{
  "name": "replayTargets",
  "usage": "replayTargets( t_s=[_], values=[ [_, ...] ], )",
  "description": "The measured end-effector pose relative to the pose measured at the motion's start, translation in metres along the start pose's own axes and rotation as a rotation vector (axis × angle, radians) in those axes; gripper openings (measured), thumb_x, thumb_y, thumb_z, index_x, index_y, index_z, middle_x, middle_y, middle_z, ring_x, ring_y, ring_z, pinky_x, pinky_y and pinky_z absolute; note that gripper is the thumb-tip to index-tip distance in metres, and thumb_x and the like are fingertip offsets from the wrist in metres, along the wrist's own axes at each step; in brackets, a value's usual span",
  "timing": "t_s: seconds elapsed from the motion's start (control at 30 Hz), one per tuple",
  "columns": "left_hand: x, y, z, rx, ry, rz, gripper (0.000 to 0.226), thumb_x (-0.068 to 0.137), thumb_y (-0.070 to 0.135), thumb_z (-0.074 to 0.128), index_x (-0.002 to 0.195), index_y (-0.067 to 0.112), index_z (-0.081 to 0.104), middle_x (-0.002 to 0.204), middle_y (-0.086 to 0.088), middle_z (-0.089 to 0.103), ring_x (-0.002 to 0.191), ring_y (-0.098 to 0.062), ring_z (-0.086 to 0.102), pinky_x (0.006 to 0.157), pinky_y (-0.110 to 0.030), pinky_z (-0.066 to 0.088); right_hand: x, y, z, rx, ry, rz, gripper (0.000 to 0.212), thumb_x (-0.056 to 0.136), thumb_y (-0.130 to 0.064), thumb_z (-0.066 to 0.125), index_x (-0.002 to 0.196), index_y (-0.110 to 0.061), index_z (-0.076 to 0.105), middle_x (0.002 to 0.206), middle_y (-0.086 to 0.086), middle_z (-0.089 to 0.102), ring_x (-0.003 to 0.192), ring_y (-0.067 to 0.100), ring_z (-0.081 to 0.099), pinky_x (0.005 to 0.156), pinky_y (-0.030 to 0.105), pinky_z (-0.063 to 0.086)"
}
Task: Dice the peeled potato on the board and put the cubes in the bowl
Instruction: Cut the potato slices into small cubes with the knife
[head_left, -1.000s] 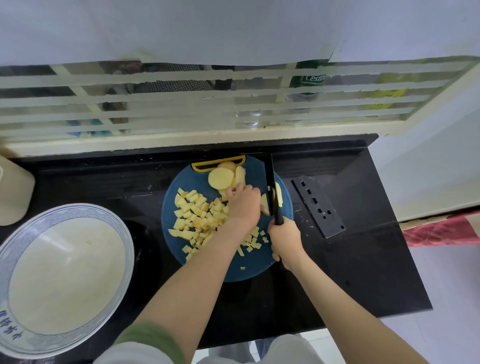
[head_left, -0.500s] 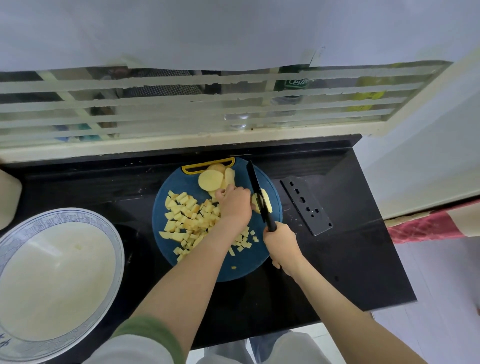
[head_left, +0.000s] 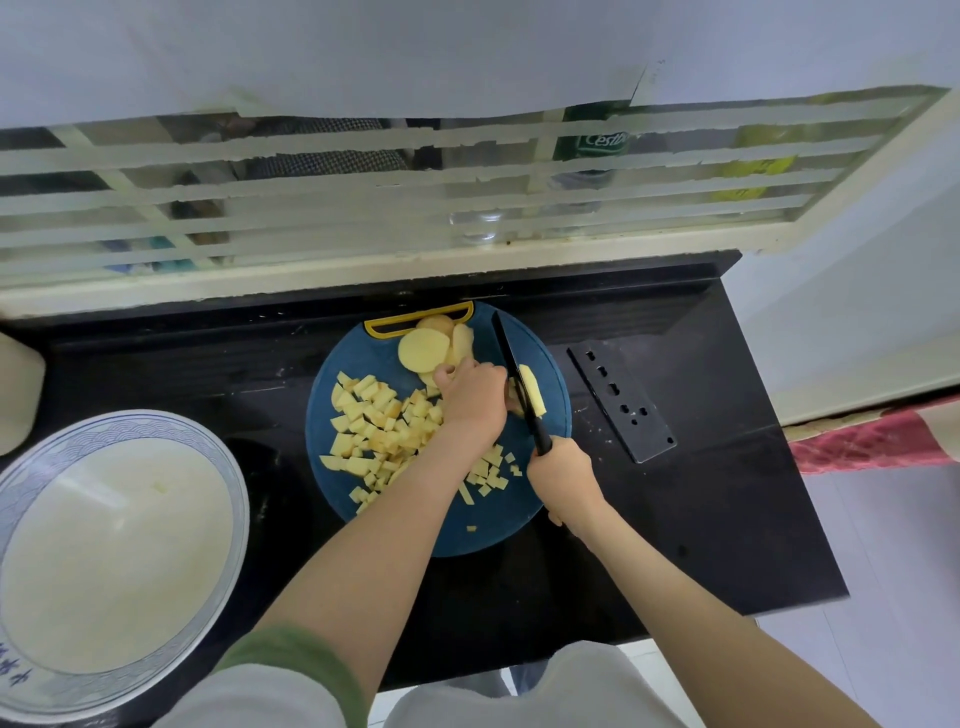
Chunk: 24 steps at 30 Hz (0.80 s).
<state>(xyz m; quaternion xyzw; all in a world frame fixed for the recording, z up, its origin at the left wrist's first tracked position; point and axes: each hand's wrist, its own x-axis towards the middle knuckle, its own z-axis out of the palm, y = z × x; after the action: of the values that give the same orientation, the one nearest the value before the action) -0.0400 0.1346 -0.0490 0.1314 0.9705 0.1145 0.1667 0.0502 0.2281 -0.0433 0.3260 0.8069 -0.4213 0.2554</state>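
A round blue cutting board (head_left: 519, 525) with a yellow handle lies on the black counter. A heap of potato cubes (head_left: 374, 421) covers its left half, and round potato slices (head_left: 423, 351) lie at its far edge. My left hand (head_left: 472, 400) curls down over a potato piece beside the blade. My right hand (head_left: 563, 470) grips the black knife (head_left: 514, 379), whose blade angles away and to the left. A cut potato strip (head_left: 534, 395) lies just right of the blade. The white bowl (head_left: 31, 467) with a blue rim stands at the near left.
A black plate with holes (head_left: 621, 400) lies on the counter right of the board. A barred window ledge (head_left: 363, 270) runs along the back. A pale object (head_left: 18, 395) shows at the left edge. The counter ends at the right, above a tiled floor.
The knife tip has swung to the left, so the blade now angles across the board. Both hands stay at the same spot on the board. The camera view has shifted a little.
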Motion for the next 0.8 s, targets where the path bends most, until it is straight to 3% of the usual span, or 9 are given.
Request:
replayTargets(
  t_s=[0.23,0.43,0.5,0.6,0.67,0.73,0.8],
  values=[
    [0.000,0.001,-0.002,0.037,-0.028,0.001,0.021,0.090,0.004,0.047,0.101,0.018,0.059,0.105,0.002,0.057,0.115,-0.021,0.041,0.100,-0.042,0.022,0.007,-0.007,0.002,0.041,0.001,0.016,0.025,0.098,-0.011,0.039,0.074,-0.013,0.046,0.072,0.007,0.050,0.065,0.023,0.053,0.053,0.031,0.043],
    [-0.010,0.003,-0.005,0.067,-0.004,0.002,0.018,0.093,0.012,0.048,0.106,0.020,0.057,0.109,0.002,0.056,0.117,-0.021,0.041,0.100,-0.041,0.021,0.002,-0.005,-0.001,0.059,0.026,-0.047,0.023,0.098,-0.012,0.040,0.076,-0.011,0.047,0.069,0.004,0.048,0.057,0.015,0.044,0.049,0.026,0.036],
    [-0.017,0.001,-0.008,0.038,0.102,-0.015,0.019,0.092,0.012,0.047,0.107,0.020,0.056,0.109,0.003,0.056,0.115,-0.021,0.043,0.097,-0.039,0.020,-0.003,-0.003,-0.004,-0.065,0.055,-0.099,0.021,0.097,-0.010,0.039,0.078,-0.011,0.047,0.070,0.004,0.050,0.059,0.015,0.046,0.049,0.025,0.037],
    [-0.030,-0.001,-0.020,-0.097,0.417,-0.061,0.021,0.089,0.013,0.052,0.108,0.019,0.059,0.103,0.002,0.059,0.105,-0.022,0.050,0.088,-0.035,0.017,-0.012,0.002,-0.012,-0.245,0.098,-0.144,0.013,0.095,-0.010,0.041,0.088,-0.011,0.051,0.077,0.005,0.057,0.066,0.018,0.056,0.054,0.027,0.045],
    [-0.031,-0.004,-0.028,-0.123,0.569,0.098,0.024,0.087,0.016,0.057,0.110,0.019,0.063,0.101,0.002,0.063,0.099,-0.024,0.056,0.083,-0.034,0.017,-0.017,0.007,-0.019,-0.397,0.140,-0.181,0.008,0.094,-0.010,0.043,0.091,-0.014,0.050,0.077,0.002,0.057,0.068,0.021,0.058,0.058,0.030,0.046],
    [-0.030,-0.006,-0.040,-0.006,0.401,0.357,0.031,0.094,0.029,0.049,0.122,0.028,0.060,0.116,0.007,0.063,0.113,-0.022,0.052,0.088,-0.035,0.015,-0.022,0.012,-0.026,-0.561,0.195,-0.225,0.009,0.095,-0.013,0.045,0.101,-0.014,0.052,0.079,0.001,0.057,0.068,0.021,0.056,0.060,0.031,0.045],
    [-0.027,-0.006,-0.051,0.135,0.021,0.492,0.040,0.099,0.041,0.039,0.138,0.038,0.045,0.138,0.016,0.050,0.135,-0.018,0.030,0.101,-0.041,0.006,-0.026,0.015,-0.033,-0.685,0.230,-0.259,0.020,0.096,-0.014,0.044,0.114,-0.015,0.052,0.086,0.003,0.062,0.069,0.022,0.055,0.060,0.031,0.043]
  ],
)
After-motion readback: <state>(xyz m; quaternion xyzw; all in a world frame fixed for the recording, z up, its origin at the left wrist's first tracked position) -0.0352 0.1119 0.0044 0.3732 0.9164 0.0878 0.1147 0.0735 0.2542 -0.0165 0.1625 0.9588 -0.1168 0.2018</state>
